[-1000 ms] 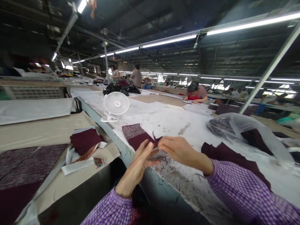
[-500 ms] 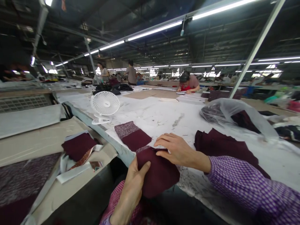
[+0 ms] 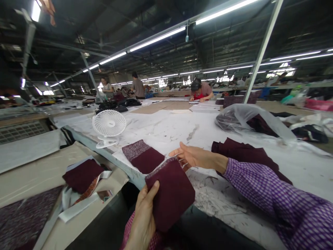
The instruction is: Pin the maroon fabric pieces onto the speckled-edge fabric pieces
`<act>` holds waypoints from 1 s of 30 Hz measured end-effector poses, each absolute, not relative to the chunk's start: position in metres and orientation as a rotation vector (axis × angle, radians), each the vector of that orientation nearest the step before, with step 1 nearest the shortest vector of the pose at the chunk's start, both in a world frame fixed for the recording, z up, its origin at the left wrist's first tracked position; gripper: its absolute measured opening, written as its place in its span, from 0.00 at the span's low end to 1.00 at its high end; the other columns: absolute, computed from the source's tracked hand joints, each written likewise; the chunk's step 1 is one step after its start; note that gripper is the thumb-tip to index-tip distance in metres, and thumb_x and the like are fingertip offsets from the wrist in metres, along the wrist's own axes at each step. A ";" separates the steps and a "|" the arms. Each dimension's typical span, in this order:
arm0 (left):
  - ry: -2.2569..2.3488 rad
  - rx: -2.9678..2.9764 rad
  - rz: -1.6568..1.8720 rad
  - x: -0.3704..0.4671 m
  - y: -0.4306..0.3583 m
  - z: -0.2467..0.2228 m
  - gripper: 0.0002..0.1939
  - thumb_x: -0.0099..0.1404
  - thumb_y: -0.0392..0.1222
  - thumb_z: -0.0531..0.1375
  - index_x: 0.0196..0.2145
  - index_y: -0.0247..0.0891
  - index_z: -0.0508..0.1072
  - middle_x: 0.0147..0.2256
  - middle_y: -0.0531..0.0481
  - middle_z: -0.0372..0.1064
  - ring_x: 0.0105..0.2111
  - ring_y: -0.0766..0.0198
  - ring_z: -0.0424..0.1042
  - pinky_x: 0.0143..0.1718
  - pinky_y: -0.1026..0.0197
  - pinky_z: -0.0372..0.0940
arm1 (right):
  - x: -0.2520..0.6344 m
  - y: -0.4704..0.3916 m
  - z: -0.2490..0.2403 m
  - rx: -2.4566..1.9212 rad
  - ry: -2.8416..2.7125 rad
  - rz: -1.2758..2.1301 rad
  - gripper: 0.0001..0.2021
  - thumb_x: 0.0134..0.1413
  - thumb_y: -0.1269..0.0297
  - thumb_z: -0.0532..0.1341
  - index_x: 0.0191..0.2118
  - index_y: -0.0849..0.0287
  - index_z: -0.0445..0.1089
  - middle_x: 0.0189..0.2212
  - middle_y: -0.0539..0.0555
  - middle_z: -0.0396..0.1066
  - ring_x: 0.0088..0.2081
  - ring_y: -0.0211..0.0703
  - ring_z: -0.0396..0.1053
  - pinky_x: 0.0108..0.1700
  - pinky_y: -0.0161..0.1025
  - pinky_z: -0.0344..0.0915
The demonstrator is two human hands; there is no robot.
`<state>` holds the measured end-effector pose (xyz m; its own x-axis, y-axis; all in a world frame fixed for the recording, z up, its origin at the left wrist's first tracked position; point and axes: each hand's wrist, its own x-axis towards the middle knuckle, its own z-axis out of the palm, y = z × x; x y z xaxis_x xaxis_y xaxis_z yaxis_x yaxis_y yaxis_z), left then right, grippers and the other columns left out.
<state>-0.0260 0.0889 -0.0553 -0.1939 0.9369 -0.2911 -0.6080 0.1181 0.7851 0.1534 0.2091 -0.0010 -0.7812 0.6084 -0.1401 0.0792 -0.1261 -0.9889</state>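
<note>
A maroon fabric piece point(image 3: 173, 196) with a speckled strip along its top edge is pinched in my left hand point(image 3: 145, 211), thumb on its face and fingers behind. Just beyond its upper right corner is my right hand point(image 3: 194, 156), fingers spread and holding nothing that I can see; its lower fingers are partly hidden near the fabric. On the table behind lies a two-part cloth piece point(image 3: 149, 159), half speckled, half plain maroon. To the right, a pile of dark maroon fabric point(image 3: 247, 156) lies partly behind my right forearm.
A white fan point(image 3: 109, 123) stands at the left edge of the white table point(image 3: 166, 128). Back right sits a clear plastic bag point(image 3: 234, 116) with dark cloth inside. Fabric scraps point(image 3: 83, 175) lie on a lower surface at left. A co-worker point(image 3: 200, 91) bends over the far side.
My right hand has come off the top edge of the maroon piece and its fingers have spread. The piece now faces me more flatly in my left hand. The whole view has shifted slightly.
</note>
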 end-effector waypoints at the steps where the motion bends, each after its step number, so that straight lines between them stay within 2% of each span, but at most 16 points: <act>1: 1.019 0.387 1.487 -0.026 0.090 -0.055 0.20 0.52 0.37 0.66 0.44 0.39 0.72 0.36 0.46 0.77 0.38 0.56 0.76 0.40 0.57 0.71 | 0.154 0.207 0.001 -0.745 -1.766 1.985 0.25 0.57 0.44 0.54 0.49 0.62 0.63 0.41 0.58 0.68 0.36 0.40 0.68 0.38 0.40 0.67; 3: 1.010 0.334 1.493 -0.025 0.091 -0.056 0.21 0.53 0.37 0.66 0.46 0.40 0.70 0.37 0.47 0.76 0.39 0.57 0.76 0.40 0.57 0.71 | 0.153 0.203 0.002 -0.760 -1.835 1.903 0.26 0.54 0.48 0.59 0.51 0.61 0.61 0.41 0.58 0.69 0.38 0.41 0.68 0.39 0.40 0.67; 6: 0.966 0.416 1.513 -0.028 0.094 -0.059 0.21 0.53 0.40 0.66 0.46 0.39 0.70 0.39 0.46 0.76 0.40 0.56 0.75 0.40 0.57 0.70 | 0.150 0.196 -0.003 -0.804 -1.941 1.748 0.26 0.47 0.58 0.67 0.50 0.61 0.62 0.37 0.55 0.70 0.36 0.40 0.68 0.36 0.36 0.66; 11: 1.009 0.788 1.574 -0.057 0.112 -0.061 0.24 0.52 0.49 0.66 0.45 0.38 0.68 0.43 0.44 0.75 0.40 0.57 0.74 0.40 0.58 0.69 | 0.158 0.197 -0.008 -0.927 -1.999 1.684 0.22 0.43 0.66 0.66 0.47 0.62 0.63 0.34 0.53 0.69 0.33 0.38 0.67 0.33 0.35 0.62; 15: 1.337 1.368 1.400 -0.062 0.140 -0.054 0.25 0.57 0.53 0.61 0.47 0.36 0.70 0.44 0.42 0.74 0.45 0.55 0.71 0.47 0.53 0.64 | 0.164 0.200 -0.009 -0.947 -2.058 1.635 0.24 0.44 0.68 0.64 0.49 0.64 0.61 0.28 0.48 0.65 0.27 0.33 0.62 0.27 0.32 0.57; 17: 1.496 1.692 1.254 -0.052 0.154 -0.048 0.22 0.58 0.52 0.60 0.45 0.36 0.74 0.42 0.43 0.74 0.46 0.53 0.69 0.50 0.51 0.61 | 0.165 0.201 -0.011 -0.961 -2.112 1.584 0.25 0.45 0.69 0.64 0.51 0.65 0.60 0.24 0.44 0.61 0.24 0.31 0.58 0.25 0.31 0.54; 20: 1.614 1.916 1.035 -0.033 0.169 -0.041 0.15 0.58 0.49 0.59 0.39 0.39 0.77 0.37 0.46 0.75 0.40 0.54 0.70 0.45 0.53 0.62 | 0.167 0.205 -0.015 -0.992 -2.184 1.481 0.26 0.45 0.72 0.63 0.52 0.65 0.60 0.20 0.41 0.56 0.22 0.30 0.56 0.25 0.31 0.53; 23: 1.636 1.913 0.970 -0.016 0.180 -0.040 0.09 0.59 0.42 0.59 0.34 0.40 0.78 0.33 0.49 0.75 0.33 0.59 0.71 0.38 0.58 0.62 | 0.172 0.208 -0.017 -1.079 -2.284 1.354 0.29 0.45 0.71 0.63 0.55 0.64 0.59 0.21 0.42 0.60 0.22 0.31 0.59 0.25 0.31 0.54; 25: 1.620 2.051 0.936 -0.008 0.184 -0.045 0.09 0.59 0.37 0.58 0.34 0.40 0.78 0.32 0.49 0.75 0.33 0.60 0.70 0.37 0.59 0.62 | 0.177 0.212 -0.017 -1.168 -2.367 1.284 0.29 0.48 0.67 0.63 0.57 0.65 0.57 0.23 0.45 0.65 0.21 0.33 0.63 0.25 0.32 0.57; 27: 1.611 2.237 0.859 -0.003 0.187 -0.051 0.11 0.60 0.34 0.56 0.35 0.39 0.78 0.33 0.48 0.73 0.33 0.60 0.70 0.37 0.60 0.61 | 0.182 0.216 -0.018 -1.222 -2.453 1.062 0.23 0.52 0.67 0.60 0.54 0.66 0.62 0.23 0.48 0.68 0.22 0.35 0.66 0.28 0.34 0.60; 30: 1.658 2.353 0.805 0.000 0.188 -0.058 0.11 0.61 0.34 0.56 0.37 0.39 0.78 0.31 0.48 0.71 0.34 0.61 0.69 0.36 0.61 0.60 | 0.186 0.224 -0.021 -1.152 -2.548 0.559 0.11 0.53 0.75 0.54 0.41 0.65 0.72 0.23 0.51 0.70 0.26 0.36 0.67 0.34 0.34 0.61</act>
